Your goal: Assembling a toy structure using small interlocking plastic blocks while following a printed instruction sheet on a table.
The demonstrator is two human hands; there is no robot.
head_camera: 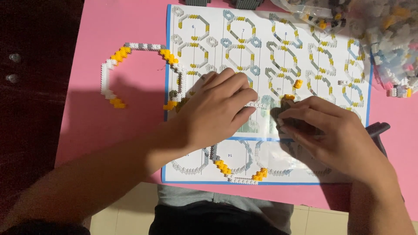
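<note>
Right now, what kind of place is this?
Probably a hobby table at home: a pink tabletop holds a printed building-instruction sheet, clear bags of tiny building blocks, and a half-built white, grey and yellow block chain.

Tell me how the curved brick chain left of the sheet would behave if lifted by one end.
The chain is a thin arc of many tiny bricks, so it would likely sag or snap at a joint. It looks light. Lying flat on the pink table, it should slide, not roll.
</note>
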